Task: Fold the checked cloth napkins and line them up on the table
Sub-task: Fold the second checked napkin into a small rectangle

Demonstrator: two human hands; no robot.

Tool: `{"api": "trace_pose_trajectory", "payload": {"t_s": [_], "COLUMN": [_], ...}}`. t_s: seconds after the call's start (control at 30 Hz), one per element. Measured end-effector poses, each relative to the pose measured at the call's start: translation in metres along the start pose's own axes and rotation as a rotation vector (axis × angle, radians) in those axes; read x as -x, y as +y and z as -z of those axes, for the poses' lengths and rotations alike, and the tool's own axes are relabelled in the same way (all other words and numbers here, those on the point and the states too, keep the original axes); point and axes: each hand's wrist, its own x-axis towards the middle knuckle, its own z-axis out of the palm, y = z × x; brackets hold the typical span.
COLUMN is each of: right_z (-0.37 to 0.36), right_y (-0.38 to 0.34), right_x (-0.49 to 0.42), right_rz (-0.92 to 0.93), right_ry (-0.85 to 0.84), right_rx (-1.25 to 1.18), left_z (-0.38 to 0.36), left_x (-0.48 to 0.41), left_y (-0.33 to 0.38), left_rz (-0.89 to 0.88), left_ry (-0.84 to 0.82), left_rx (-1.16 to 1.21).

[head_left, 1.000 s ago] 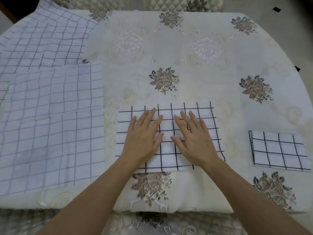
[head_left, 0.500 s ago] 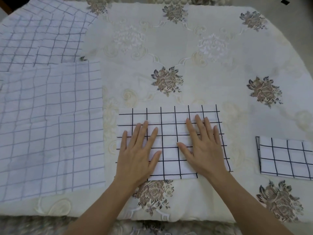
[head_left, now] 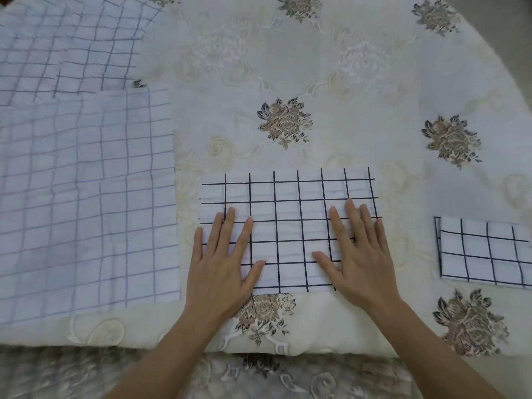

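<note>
The checked napkin (head_left: pixel 289 223) (black grid on white) lies flat under both palms: left grip (head_left: pixel 221 263) spread at its left end, right grip (head_left: pixel 359 254) spread at its right.

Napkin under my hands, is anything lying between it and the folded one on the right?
Nothing visible. Only floral tablecloth lies between the half-folded napkin and the smaller folded napkin at the right edge. The left hand and right hand press flat on it.

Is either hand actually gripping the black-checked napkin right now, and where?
Nothing is gripped. The left hand and right hand lie flat with straight fingers, pressing the black-checked napkin at its near-left and near-right parts.
</note>
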Motion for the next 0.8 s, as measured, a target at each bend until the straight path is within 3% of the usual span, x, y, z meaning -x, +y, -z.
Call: {"api": "trace_pose_trajectory", "payload": {"t_s": [0.6,0.8], "right_z": [0.001,0.007], "right_y": [-0.001,-0.028], "right_x": [0.008,-0.029], "right_rz": [0.017,0.054], "right_ry": [-0.032,0.030], "right_rx": [0.014,-0.033], "left_z": [0.004,0.016], "left_x": [0.014,-0.038], "left_y": [0.003,0.025], "left_rz": [0.034,-0.049], "left_ry": [-0.031,0.011], "left_rx": [-0.011,0.028]}}
